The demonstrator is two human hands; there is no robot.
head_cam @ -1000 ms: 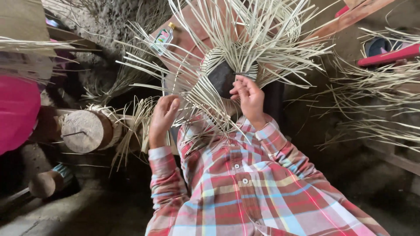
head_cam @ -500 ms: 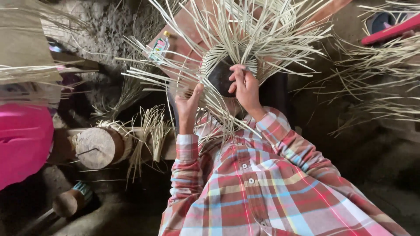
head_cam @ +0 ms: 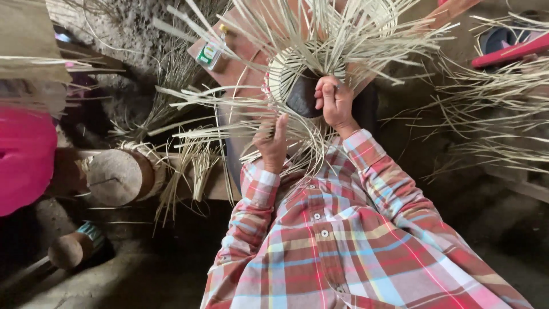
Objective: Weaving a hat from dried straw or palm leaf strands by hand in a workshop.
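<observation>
Right hand [head_cam: 334, 103] grips the woven straw piece [head_cam: 297, 68] — left hand [head_cam: 273, 143] pinches strands (green-white label [head_cam: 209, 54] upper left).

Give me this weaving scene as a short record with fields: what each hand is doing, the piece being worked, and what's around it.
Left hand: left hand grips a bunch of loose pale strips fanning out to the side
Right hand: right hand presses on the dark form inside the woven piece
Work piece: half-woven basket of pale strips, its ends sticking out all round
Clothing: plaid shirt
Nearby: round wooden log, smaller log, pink cloth, more strips on the right
</observation>
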